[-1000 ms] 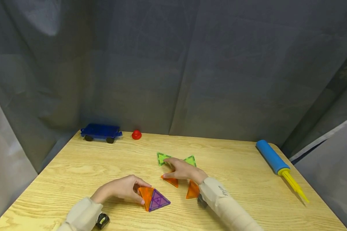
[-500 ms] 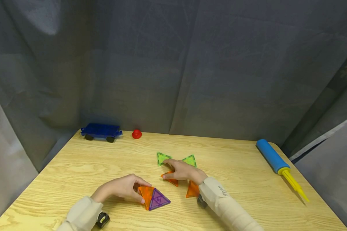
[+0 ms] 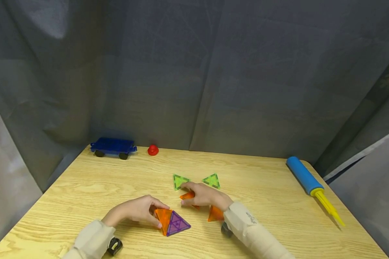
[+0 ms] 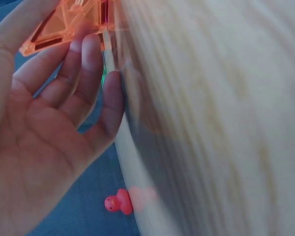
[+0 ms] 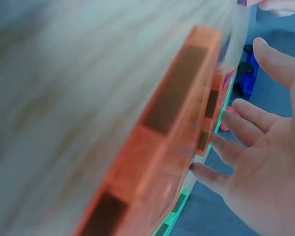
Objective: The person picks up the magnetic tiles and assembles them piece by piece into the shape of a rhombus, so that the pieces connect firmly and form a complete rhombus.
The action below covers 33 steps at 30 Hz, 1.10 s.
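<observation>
My left hand pinches an orange triangular magnetic tile between thumb and fingers at the table's near middle. A purple triangular tile lies edge to edge against it on the right. Palm down, my right hand reaches over a second orange tile, covering part of it. Its index fingertip touches the corner of a green triangular tile; in the right wrist view the fingers look loosely extended. Another orange tile lies under the right wrist. A second green tile lies behind that hand.
A blue wheeled toy car base stands at the back left edge, with a small red toy figure beside it. Along the right side lies a blue and yellow hand pump. Dark cloth hangs behind the wooden table.
The left green tile has shifted slightly toward me and to the left along with my right fingertips. The right hand has come a little nearer. My left hand and its tiles stay put.
</observation>
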Available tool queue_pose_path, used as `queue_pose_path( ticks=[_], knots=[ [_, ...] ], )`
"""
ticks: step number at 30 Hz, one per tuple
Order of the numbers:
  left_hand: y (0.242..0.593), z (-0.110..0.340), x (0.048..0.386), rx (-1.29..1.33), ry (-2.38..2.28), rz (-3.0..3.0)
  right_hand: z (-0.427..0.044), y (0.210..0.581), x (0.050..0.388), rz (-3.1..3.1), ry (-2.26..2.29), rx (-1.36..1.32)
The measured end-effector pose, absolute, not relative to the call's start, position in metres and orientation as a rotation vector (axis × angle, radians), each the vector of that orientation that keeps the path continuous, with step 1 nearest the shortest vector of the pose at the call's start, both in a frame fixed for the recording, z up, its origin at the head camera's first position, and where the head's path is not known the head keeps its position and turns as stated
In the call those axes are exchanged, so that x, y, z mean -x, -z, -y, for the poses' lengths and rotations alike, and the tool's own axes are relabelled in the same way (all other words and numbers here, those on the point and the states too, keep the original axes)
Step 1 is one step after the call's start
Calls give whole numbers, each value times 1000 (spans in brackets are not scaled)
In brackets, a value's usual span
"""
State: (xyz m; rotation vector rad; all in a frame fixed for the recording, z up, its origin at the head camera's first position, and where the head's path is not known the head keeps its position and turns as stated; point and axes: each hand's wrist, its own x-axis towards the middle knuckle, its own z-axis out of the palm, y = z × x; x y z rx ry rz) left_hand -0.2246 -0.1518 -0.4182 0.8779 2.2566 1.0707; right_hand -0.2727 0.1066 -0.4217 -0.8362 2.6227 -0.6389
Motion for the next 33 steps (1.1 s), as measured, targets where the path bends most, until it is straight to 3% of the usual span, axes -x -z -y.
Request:
queue_pose_path(
  ticks=[33],
  knots=[
    [420, 152, 225, -883, -1106, -2225, -101, 421, 261, -2618, 628, 943]
  ],
)
